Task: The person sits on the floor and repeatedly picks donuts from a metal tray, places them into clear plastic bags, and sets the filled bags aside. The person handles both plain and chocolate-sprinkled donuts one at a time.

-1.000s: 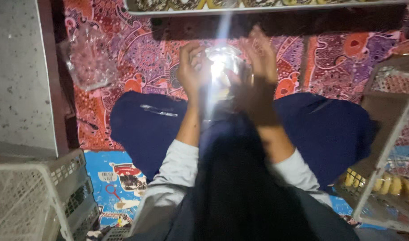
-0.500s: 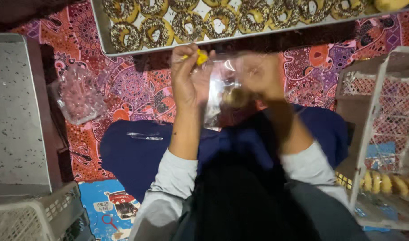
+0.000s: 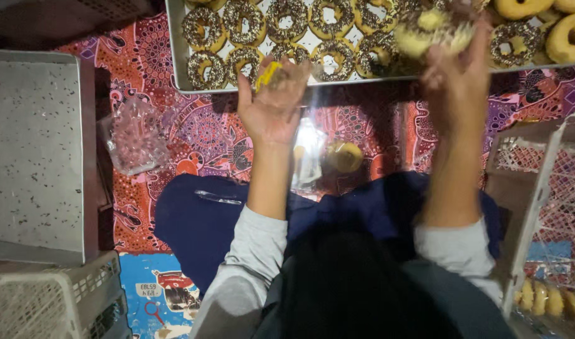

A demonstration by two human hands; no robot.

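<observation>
Patterned red cloth (image 3: 193,135), blurred sprinkled doughnut (image 3: 433,31) lifted

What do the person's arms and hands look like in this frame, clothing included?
Both hands, left and right, are bare: no gloves, rings or watch visible. Light grey long sleeves are pushed up, leaving the forearms uncovered. The right hand is motion-blurred.

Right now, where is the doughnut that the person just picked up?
In the head view it is at the top right: the right hand holds the sprinkled doughnut above the metal tray of doughnuts.
</observation>
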